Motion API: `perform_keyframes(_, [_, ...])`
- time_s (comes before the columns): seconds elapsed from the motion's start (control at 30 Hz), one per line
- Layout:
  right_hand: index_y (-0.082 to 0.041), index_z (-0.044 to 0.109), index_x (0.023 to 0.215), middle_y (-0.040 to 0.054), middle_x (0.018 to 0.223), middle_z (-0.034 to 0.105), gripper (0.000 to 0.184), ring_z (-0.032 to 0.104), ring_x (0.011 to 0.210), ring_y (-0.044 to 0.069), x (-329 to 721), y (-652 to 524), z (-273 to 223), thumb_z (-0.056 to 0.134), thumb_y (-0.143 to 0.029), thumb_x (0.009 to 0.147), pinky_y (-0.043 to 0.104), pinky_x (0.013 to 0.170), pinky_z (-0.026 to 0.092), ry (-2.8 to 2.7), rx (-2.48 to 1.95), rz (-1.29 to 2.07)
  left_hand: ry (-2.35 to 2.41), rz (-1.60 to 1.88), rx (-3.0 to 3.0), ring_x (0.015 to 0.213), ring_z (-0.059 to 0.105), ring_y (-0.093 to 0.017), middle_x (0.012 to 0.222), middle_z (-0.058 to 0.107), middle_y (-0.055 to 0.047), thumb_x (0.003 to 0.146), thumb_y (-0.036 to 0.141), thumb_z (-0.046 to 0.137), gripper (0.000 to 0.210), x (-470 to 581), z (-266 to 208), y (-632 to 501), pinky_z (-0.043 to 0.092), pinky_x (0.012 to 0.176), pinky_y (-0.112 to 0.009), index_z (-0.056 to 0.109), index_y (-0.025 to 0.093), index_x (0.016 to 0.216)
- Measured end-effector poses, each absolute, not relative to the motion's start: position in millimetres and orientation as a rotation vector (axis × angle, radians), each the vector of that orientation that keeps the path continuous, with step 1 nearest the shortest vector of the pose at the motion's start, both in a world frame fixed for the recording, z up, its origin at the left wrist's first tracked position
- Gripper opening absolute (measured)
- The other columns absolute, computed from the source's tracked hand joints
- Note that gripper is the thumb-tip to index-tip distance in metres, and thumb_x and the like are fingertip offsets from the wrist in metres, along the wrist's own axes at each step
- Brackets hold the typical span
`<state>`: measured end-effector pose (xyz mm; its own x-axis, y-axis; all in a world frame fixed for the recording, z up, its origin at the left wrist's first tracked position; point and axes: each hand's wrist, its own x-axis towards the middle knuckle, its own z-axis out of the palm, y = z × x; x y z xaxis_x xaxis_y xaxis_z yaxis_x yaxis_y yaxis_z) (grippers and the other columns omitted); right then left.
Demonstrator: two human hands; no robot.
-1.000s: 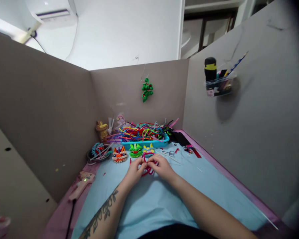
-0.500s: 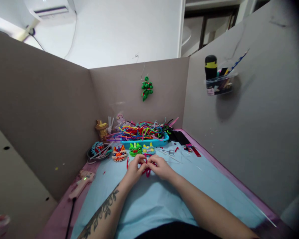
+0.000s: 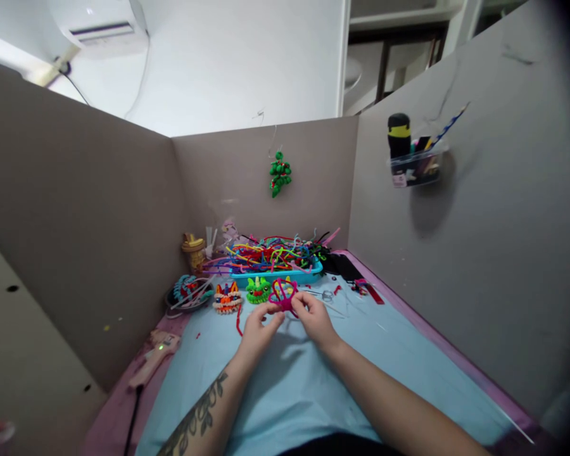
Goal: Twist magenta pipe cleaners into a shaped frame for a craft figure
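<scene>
A magenta pipe-cleaner shape (image 3: 285, 304) with several open loops is held up over the table, spread like petals or a small frame. My right hand (image 3: 316, 322) pinches its right edge between thumb and fingertips. At its lower left are the curled fingers of my left hand (image 3: 259, 329), gripping its edge; their exact contact is partly hidden. A red pipe cleaner (image 3: 239, 322) lies just left of my left hand. Behind the loops sits a blue and yellow pipe-cleaner figure (image 3: 276, 292), partly covered. Beside it are a green horned figure (image 3: 258, 290) and an orange one (image 3: 227, 299).
A blue tray (image 3: 294, 277) heaped with colourful pipe cleaners stands at the back. Scissors (image 3: 327, 296) lie to the right, near a black phone-like slab (image 3: 346, 266). To the left are a dark bowl (image 3: 175, 305) and a pink glue gun (image 3: 154, 361). Grey panels (image 3: 266, 215) enclose the table.
The magenta shape has been raised and turned, so its loops now show above my hands. My hands have moved slightly apart. The view has shifted a little.
</scene>
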<state>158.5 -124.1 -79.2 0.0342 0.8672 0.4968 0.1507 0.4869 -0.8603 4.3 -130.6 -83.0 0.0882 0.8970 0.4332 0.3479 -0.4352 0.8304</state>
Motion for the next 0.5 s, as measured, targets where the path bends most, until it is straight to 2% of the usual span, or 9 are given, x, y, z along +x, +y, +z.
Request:
perform_keyframes(0.17, [-0.018, 0.052, 0.064, -0.0021, 0.060, 0.047, 0.020, 0.043, 0.059, 0.013, 150, -126, -83, 0.051, -0.034, 0.077, 0.024, 0.057, 0.035, -1.459, -0.924, 0.857, 1.209, 1.273, 1.651, 0.061, 0.051, -0.015, 0.061, 0.059, -0.002, 0.070, 0.037, 0.062, 0.024, 9, -89, -130, 0.037, 0.057, -0.023, 0.063, 0.014, 0.064])
perform_keyframes(0.33, [-0.018, 0.051, 0.060, -0.0032, 0.056, 0.047, 0.023, 0.041, 0.056, 0.012, 149, -120, -89, 0.058, -0.037, 0.071, 0.023, 0.056, 0.034, -1.346, -0.836, 1.065, 1.171, 1.331, 1.620, 0.059, 0.049, -0.013, 0.060, 0.057, 0.000, 0.068, 0.038, 0.064, 0.023, 8, -91, -129, 0.036, 0.057, -0.022, 0.063, 0.015, 0.065])
perform_keyframes(0.5, [-0.016, 0.051, 0.058, -0.0044, 0.051, 0.045, 0.023, 0.036, 0.049, 0.009, 151, -117, -90, 0.064, -0.034, 0.062, 0.022, 0.051, 0.028, -1.216, -0.737, 1.425, 1.138, 1.287, 1.657, 0.057, 0.048, -0.012, 0.059, 0.057, 0.000, 0.069, 0.036, 0.063, 0.022, 7, -91, -129, 0.036, 0.055, -0.022, 0.062, 0.014, 0.066])
